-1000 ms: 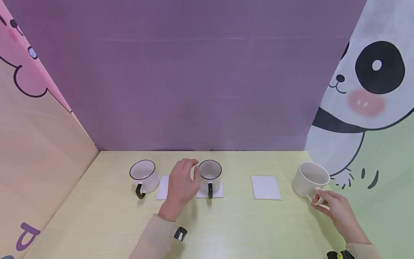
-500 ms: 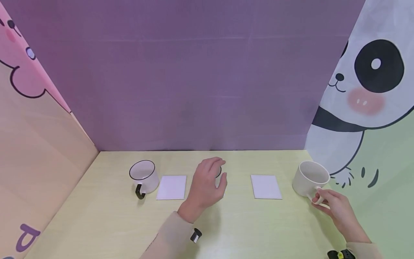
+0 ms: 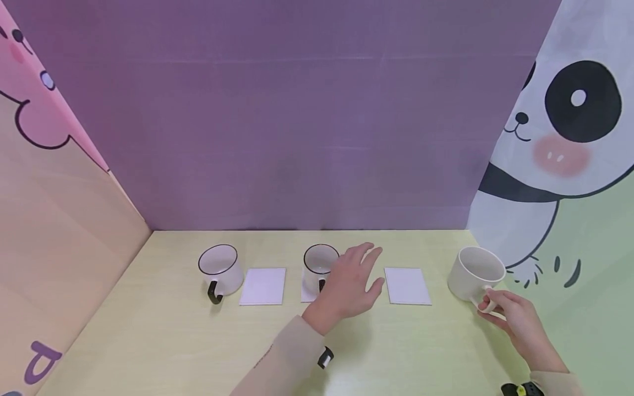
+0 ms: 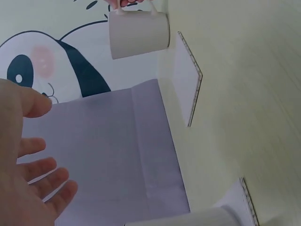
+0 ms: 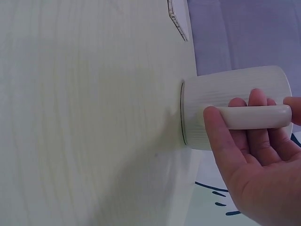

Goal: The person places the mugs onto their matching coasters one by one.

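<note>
My left hand [image 3: 349, 283] hovers over the table just right of the middle mug [image 3: 317, 267], fingers spread and nothing held. That mug, white with a black rim and black handle, stands on a white square coaster [image 3: 305, 295]; the hand partly covers both. At the right, my right hand [image 3: 515, 322] holds a plain white mug [image 3: 470, 275] by its handle. In the right wrist view its fingers curl around the white handle [image 5: 258, 117], and the mug's base looks on or very near the tabletop. Between the two hands lies a bare white coaster [image 3: 408, 286].
Another black-rimmed white mug [image 3: 228, 278] stands at the left on the pale table [image 3: 163, 341], next to a bare coaster [image 3: 262, 287]. A purple backdrop [image 3: 297, 137] rises behind the table, and a panda-printed panel [image 3: 559, 154] borders the right side.
My left hand has moved rightward from left of the middle mug, across its front, to its right side, uncovering the left coaster. The right hand and its mug stay in place.
</note>
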Demonstrator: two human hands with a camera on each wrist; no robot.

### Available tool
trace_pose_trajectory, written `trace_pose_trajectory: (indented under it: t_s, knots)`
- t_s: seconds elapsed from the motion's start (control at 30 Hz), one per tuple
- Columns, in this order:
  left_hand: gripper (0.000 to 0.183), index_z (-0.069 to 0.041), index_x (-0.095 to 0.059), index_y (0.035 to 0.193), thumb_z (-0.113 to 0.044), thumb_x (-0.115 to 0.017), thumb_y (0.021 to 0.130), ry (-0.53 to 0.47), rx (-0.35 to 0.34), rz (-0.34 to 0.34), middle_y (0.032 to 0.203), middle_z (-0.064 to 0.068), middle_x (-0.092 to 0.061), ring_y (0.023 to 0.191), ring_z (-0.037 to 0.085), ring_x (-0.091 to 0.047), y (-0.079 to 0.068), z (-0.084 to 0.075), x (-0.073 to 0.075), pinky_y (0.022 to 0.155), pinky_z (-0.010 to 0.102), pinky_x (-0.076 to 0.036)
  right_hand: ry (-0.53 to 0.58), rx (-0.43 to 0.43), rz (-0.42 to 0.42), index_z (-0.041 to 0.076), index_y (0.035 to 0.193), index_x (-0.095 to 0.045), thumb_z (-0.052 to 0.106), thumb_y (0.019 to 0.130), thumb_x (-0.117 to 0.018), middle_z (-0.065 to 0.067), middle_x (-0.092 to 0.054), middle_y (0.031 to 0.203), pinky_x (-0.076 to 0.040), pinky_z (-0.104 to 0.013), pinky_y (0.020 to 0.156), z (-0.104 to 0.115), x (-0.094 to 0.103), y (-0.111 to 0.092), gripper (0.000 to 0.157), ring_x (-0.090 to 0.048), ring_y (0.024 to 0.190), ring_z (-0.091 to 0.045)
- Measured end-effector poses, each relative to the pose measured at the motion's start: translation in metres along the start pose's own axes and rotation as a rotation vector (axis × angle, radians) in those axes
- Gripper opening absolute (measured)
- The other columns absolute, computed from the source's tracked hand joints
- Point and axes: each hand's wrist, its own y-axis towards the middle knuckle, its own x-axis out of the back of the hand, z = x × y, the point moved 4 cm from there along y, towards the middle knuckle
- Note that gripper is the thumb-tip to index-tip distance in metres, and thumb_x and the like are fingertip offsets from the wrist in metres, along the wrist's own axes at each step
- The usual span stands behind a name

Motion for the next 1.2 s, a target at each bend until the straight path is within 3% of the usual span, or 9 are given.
trace_pose_trajectory:
  t_s: [0.27, 0.6, 0.97, 1.2]
  knots:
    - [0.059, -0.009, -0.044, 0.152, -0.038, -0.055, 0.101, 0.104, 0.038, 0.215, 0.154, 0.012, -0.043, 0.138, 0.029, -0.045, 0.010, -0.007, -0.031, 0.106, 0.042, -0.044, -0.005, -0.003, -0.002, 0.000, 0.088, -0.067, 0.022, 0.106, -0.056, 0.001, -0.064, 0.083, -0.060, -0.030, 0.080, 0.000, 0.002, -0.001, 0.031, -0.064, 0.083, -0.011]
    - [0.062, -0.011, -0.040, 0.155, -0.041, -0.053, 0.103, 0.119, 0.099, 0.350, 0.160, 0.010, -0.036, 0.142, 0.027, -0.040, 0.012, -0.002, -0.061, 0.110, 0.041, -0.040, -0.020, 0.009, -0.004, -0.001, 0.088, -0.066, 0.023, 0.106, -0.055, 0.001, -0.064, 0.083, -0.060, -0.029, 0.080, 0.001, 0.000, 0.000, 0.032, -0.064, 0.083, -0.011]
    - [0.064, -0.013, -0.040, 0.156, -0.044, -0.055, 0.102, 0.068, 0.200, 0.501, 0.164, 0.005, -0.033, 0.144, 0.025, -0.038, 0.015, 0.012, -0.105, 0.112, 0.043, -0.039, -0.025, 0.004, -0.008, 0.001, 0.087, -0.066, 0.024, 0.106, -0.055, 0.002, -0.064, 0.083, -0.060, -0.029, 0.081, 0.000, 0.001, -0.002, 0.032, -0.064, 0.083, -0.011]
    - [0.068, -0.018, -0.035, 0.159, -0.050, -0.053, 0.102, 0.063, 0.245, 0.608, 0.166, -0.001, -0.027, 0.147, 0.023, -0.036, 0.017, 0.014, -0.117, 0.116, 0.044, -0.034, -0.010, 0.036, -0.002, 0.000, 0.084, -0.064, 0.025, 0.105, -0.057, 0.001, -0.065, 0.082, -0.060, -0.031, 0.083, 0.001, -0.001, 0.000, 0.033, -0.065, 0.084, -0.011]
